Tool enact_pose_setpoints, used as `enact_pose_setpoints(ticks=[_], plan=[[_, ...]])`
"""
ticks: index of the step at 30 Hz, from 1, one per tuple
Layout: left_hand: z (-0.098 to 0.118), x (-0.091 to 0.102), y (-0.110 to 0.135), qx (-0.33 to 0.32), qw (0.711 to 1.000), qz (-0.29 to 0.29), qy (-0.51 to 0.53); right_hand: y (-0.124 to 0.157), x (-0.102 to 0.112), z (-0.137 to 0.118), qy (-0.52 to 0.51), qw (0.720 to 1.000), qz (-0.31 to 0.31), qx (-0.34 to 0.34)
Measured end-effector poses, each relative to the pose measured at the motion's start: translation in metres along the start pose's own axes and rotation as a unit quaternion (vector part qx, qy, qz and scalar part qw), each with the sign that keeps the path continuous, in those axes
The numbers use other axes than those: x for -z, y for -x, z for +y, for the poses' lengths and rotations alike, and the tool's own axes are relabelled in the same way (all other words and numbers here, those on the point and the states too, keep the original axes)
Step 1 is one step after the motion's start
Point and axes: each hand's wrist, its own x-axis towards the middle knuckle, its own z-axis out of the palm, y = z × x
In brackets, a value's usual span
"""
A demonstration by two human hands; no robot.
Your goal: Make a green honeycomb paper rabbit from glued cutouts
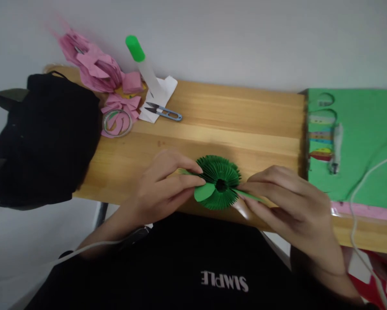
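Observation:
A dark green pleated paper rosette point(219, 175) lies near the front edge of the wooden table point(232, 120). A small lighter green paper leaf point(203, 192) rests on its left side. My left hand point(162, 183) pinches the rosette's left edge and a thin green strip. My right hand point(286, 198) pinches the right edge, where a green stick-like strip point(249, 196) runs under the fingers. Both hands are closed on the rosette.
Pink paper cut-outs point(96, 69), a glue bottle with a green cap point(143, 64), a tape roll point(116, 122) and small blue-handled snips point(163, 112) sit at the back left. A black bag point(41, 137) fills the left. Green paper sheets point(364, 137) lie at right, crossed by a white cable point(361, 189).

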Motion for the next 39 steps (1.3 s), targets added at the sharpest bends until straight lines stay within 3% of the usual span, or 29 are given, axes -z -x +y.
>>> enact_pose_setpoints(ticks=[8,16,20,39], plan=[[0.002,0.004,-0.003,0.046,0.999,-0.025,0.010,0.000,0.004,-0.007,0.000,0.998,-0.028,-0.055],[0.002,0.006,-0.012,0.091,0.994,-0.063,0.026,0.001,0.001,-0.003,0.006,0.999,-0.011,-0.046],[0.000,0.006,-0.016,0.083,0.994,-0.073,0.025,0.002,-0.001,0.005,-0.002,1.000,0.007,-0.008],[-0.007,0.006,-0.022,0.023,0.996,-0.090,-0.016,0.002,-0.002,0.002,0.011,1.000,0.011,-0.011]])
